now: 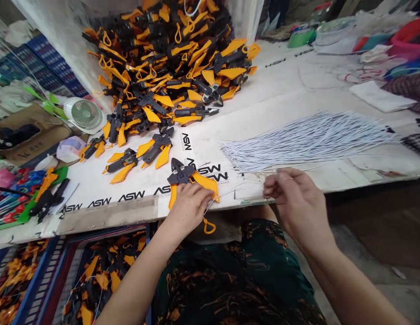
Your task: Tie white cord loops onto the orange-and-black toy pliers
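Observation:
My left hand (pixel 189 205) is closed on a black-and-orange plier-like tool (pixel 183 175) at the table's front edge. Its pointed dark head faces away from me and its two orange handles are spread. An orange loop (pixel 209 226) hangs below the hand, over the edge. A thin white cord (pixel 235 192) runs from the handle by my left fingers towards my right hand (pixel 298 203). The right thumb and fingers are pinched together at the cord's far end. Behind that hand lies a long bundle of white cords (pixel 305 140).
A large heap of similar tools (pixel 176 58) spills from a clear plastic bag, with several loose ones (pixel 156 146) nearer me. Below the table edge, blue crates (pixel 54 275) hold more orange and black pieces. A small fan (pixel 84 113) stands left; a pink basin (pixel 408 40) is far right.

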`<action>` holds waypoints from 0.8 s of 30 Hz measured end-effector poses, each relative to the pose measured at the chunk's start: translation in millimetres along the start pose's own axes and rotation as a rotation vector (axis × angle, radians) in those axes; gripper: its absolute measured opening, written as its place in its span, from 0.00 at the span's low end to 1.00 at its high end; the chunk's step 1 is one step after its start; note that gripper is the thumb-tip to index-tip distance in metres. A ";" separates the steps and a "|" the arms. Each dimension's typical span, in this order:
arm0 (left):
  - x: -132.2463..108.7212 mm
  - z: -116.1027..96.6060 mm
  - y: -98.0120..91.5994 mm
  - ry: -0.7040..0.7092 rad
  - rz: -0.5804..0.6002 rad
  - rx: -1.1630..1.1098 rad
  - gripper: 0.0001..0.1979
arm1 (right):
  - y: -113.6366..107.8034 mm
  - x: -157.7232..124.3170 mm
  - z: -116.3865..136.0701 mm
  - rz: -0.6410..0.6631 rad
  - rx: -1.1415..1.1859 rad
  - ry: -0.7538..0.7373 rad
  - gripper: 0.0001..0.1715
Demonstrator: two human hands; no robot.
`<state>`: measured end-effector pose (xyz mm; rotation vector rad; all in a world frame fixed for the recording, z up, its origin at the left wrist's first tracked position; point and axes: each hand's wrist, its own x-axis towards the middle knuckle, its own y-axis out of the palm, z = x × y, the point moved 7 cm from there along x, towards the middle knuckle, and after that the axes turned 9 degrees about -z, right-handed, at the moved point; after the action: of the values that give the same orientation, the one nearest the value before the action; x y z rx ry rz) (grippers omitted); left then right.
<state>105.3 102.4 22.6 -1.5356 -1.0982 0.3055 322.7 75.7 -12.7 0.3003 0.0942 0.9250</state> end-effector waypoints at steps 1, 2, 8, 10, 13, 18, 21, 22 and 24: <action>-1.6 -3.9 -7.0 0.021 -0.055 0.006 0.13 | 10.7 -7.4 2.4 0.090 -0.081 -0.018 0.15; -3.8 -8.9 -14.9 0.050 -0.112 0.022 0.14 | 22.7 -16.6 3.0 0.200 -0.157 -0.027 0.16; -20.9 -24.7 -40.7 0.122 -0.147 0.177 0.11 | 68.9 -70.3 -2.1 0.647 -0.344 -0.177 0.13; -27.3 -14.8 -40.2 -0.007 -0.086 0.073 0.13 | 72.9 -76.7 -3.4 0.656 -0.382 -0.262 0.11; -43.0 7.3 -30.7 -0.391 -0.022 -0.402 0.16 | 79.0 -83.5 -1.7 0.695 -0.425 -0.386 0.09; -70.7 10.7 1.4 -0.907 -0.049 -1.286 0.20 | 83.9 -91.5 9.8 0.642 -0.401 -0.478 0.08; -78.8 9.9 12.3 -1.002 -0.182 -1.423 0.19 | 84.4 -95.2 5.7 0.595 -0.354 -0.341 0.10; -80.4 11.2 13.5 -0.999 -0.237 -1.408 0.18 | 84.3 -96.1 1.2 0.589 -0.333 -0.259 0.11; -81.1 14.9 9.2 -0.915 -0.344 -1.289 0.14 | 83.6 -97.6 -9.6 0.591 -0.277 -0.069 0.14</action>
<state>56.3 50.7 -20.0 -2.3003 -2.5665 -0.0028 197.5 47.1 -1.9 0.0984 -0.1970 1.4941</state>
